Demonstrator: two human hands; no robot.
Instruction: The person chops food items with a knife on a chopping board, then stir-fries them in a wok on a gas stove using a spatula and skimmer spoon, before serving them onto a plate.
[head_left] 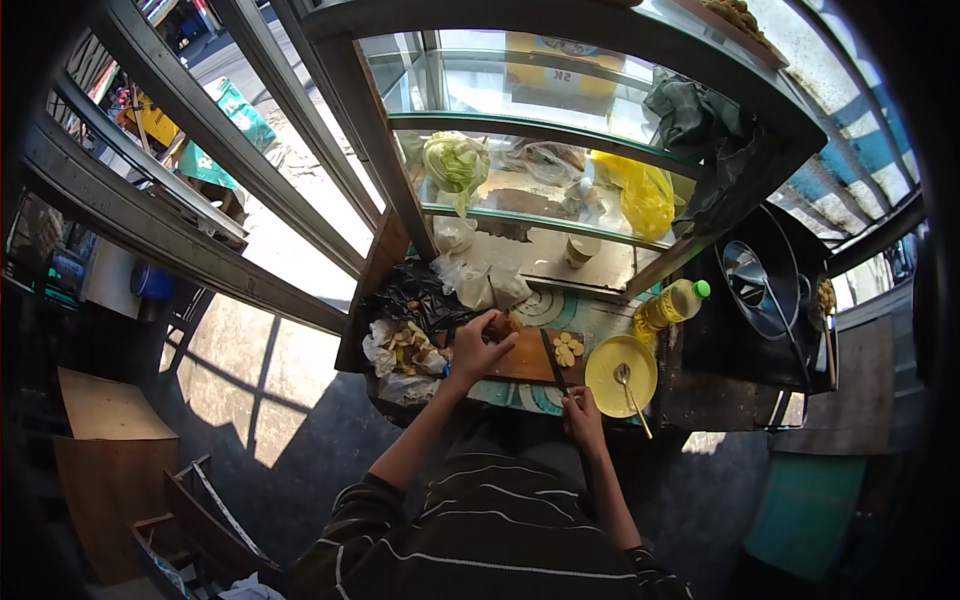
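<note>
My right hand (582,415) is closed around the handle of a knife (553,358), whose dark blade lies across the wooden cutting board (525,366). To the right of the blade is a small pile of pale yellow round slices (567,350). My left hand (480,352) is over the board's left end, its thumb and fingers curled at a small brown lumpy piece (508,324). Shadow and the fingers partly hide that piece, and its kind does not show. Just right of the board sits a yellow bowl (605,392) with a spoon (625,376) in it.
Peelings and scraps (408,350) lie at left beside a black plastic bag (420,295). A bottle of yellow oil (668,307) stands behind the bowl, with a dark wok (785,265) farther right. The glass case ahead holds a cabbage (456,165) and a yellow bag (640,195).
</note>
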